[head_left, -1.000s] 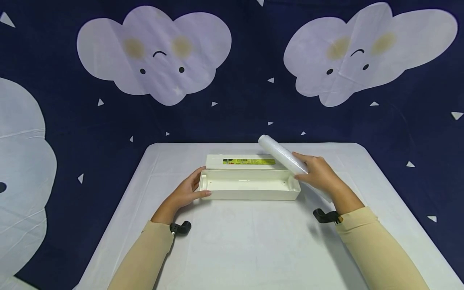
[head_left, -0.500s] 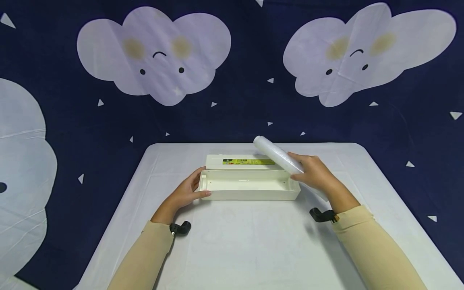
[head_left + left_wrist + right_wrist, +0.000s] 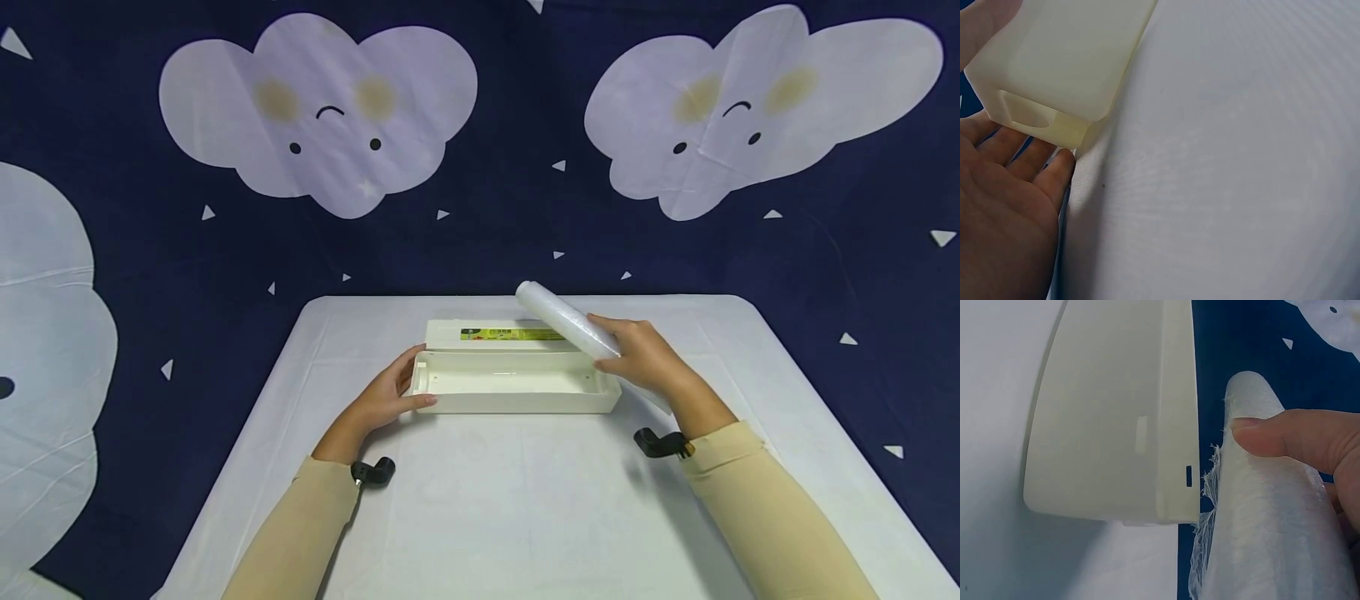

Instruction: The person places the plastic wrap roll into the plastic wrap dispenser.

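A cream plastic cling film box lies lengthwise on the table, its inside bare and its lid folded back behind it. My left hand holds the box's left end, thumb on the front wall and fingers around the end and back. In the left wrist view the fingers touch the box end with its oval recess. A roll of cling film is gripped around its middle by my right hand, tilted over the box's right end. Loose, ragged film hangs from the roll's side.
A yellow-green label is on the lid. The white-covered table stretches in front of the box. Behind it hangs a dark blue cloth with cloud and triangle prints.
My right hand has shifted the cling film roll a little to the left, further over the box and lid. The left hand and the box have stayed in place.
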Demonstrator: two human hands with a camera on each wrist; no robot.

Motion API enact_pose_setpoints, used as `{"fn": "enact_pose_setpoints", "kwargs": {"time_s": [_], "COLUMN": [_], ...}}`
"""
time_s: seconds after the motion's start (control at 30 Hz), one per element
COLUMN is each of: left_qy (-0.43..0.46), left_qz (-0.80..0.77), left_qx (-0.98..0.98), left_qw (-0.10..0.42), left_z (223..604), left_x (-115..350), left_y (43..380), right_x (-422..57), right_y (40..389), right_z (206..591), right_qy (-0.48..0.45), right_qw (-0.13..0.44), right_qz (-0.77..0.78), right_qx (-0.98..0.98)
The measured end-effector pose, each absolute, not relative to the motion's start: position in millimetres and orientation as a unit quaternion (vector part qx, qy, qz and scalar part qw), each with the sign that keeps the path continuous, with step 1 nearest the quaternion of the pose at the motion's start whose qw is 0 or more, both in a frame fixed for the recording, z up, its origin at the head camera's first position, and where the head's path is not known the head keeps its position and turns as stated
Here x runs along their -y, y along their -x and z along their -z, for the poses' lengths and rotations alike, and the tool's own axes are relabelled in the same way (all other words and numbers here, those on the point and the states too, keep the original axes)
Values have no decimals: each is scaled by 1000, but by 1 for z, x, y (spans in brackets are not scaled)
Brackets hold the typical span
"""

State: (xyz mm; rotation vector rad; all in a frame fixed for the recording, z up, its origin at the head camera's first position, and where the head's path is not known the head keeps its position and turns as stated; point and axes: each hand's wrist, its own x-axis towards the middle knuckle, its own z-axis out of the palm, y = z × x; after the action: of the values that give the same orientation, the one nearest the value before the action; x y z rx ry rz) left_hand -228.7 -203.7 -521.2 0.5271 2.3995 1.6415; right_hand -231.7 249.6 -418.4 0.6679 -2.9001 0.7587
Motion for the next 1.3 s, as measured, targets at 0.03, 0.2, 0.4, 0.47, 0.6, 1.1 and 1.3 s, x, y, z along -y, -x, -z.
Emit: {"fn": "enact_pose_setpoints", "kwargs": {"time_s": [0.03, 0.2, 0.4, 0.47, 0.6, 1.1, 1.3], "left_qy": [-177, -178, -180, -179, -181, -171, -171], "left_qz": [-553, -558, -561, -563, -563, -562, -564], "left_qx": [-809, -805, -802, -801, -800, -803, -801], "left_qw": [93, 95, 96, 97, 97, 102, 101], "left_z": [521, 521, 522, 522, 521, 519, 520], "left_x": [204, 204, 204, 204, 204, 203, 204], "left_y": [229, 229, 229, 229, 229, 227, 228], "right_x": [-249, -246, -244, -243, -240, -226, -222], "right_y": [232, 233, 235, 235, 235, 236, 237], "right_z": [418, 419, 418, 417, 415, 411, 412], "right_qy": [-218, -225, -235, -238, -241, -250, -256], "right_qw": [36, 39, 45, 44, 38, 21, 17], "right_qz": [-247, -247, -241, -240, -242, -249, -245], "right_qx": [944, 942, 940, 940, 939, 936, 935]}}
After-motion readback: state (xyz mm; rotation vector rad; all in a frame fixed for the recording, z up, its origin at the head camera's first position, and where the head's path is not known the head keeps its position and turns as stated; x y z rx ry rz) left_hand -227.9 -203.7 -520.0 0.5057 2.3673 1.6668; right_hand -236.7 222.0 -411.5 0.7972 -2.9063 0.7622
